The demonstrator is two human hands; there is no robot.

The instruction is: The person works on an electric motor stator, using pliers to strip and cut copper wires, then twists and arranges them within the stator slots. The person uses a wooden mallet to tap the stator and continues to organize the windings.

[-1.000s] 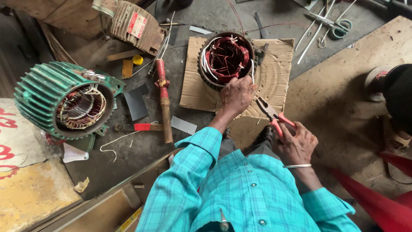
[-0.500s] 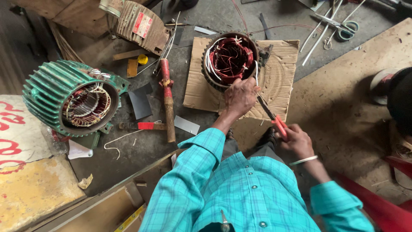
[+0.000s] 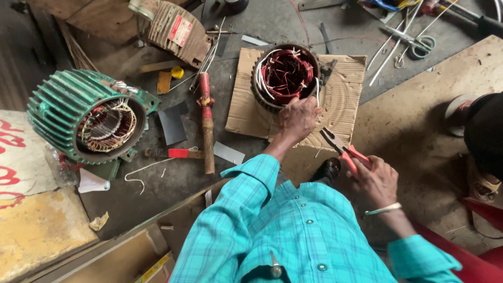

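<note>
The person sits over a small round stator (image 3: 285, 76) that stands on a piece of cardboard (image 3: 343, 105) on the floor. Its core is full of dark red copper winding, and white sleeves and wire ends stick out on the side toward the green motor housing (image 3: 86, 118), which lies well apart from the cardboard. The left hand (image 3: 297, 118) is clenched on the near rim of the stator, and the fingers seem to grip a white wire there; I cannot tell exactly which one. The right hand (image 3: 374, 178) is closed around the red handles of the pliers (image 3: 340, 147). Their nose points toward the stator but is not touching it.

I judge the work to be somewhere in the middle: the coils already sit in the slots, but many loose ends are not yet trimmed or tied.
</note>
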